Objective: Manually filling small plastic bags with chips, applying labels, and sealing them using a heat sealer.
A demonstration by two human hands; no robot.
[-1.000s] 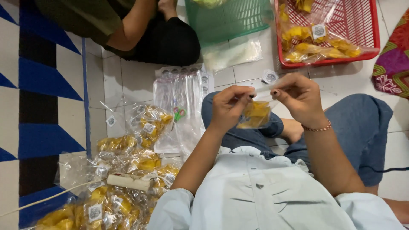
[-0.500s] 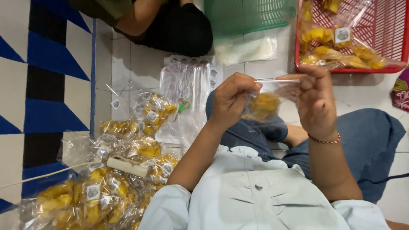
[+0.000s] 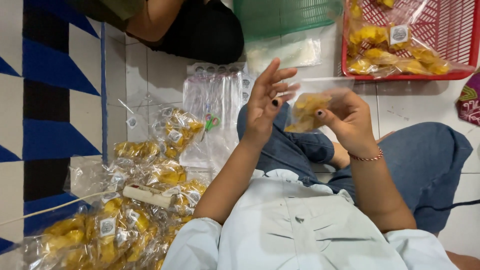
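head view, looking down at a seated person's lap. the right hand grips a small clear bag of yellow chips from its right side, fingers curled round it and thumb pressed on the front, so the bag is held upright above the blue-trousered knees with its mouth uppermost. the left hand stands just beside the bag's left edge, palm turned toward it, fingers spread wide and holding nothing; whether the fingertips touch the plastic cannot be told. the bag is carried in mid-air, probably to keep the chips settled at the bottom and the top strip free.

on the tiled floor ahead of the knees lies a stack of empty clear bags, with small green-handled scissors resting on it, within easy reach. to the person's left, a heap of filled chip bags bearing round labels spreads over the floor, with a white power strip lying across it. a red basket at upper right holds more filled bags; a green basket stands beside it. another person's arm shows at the top.
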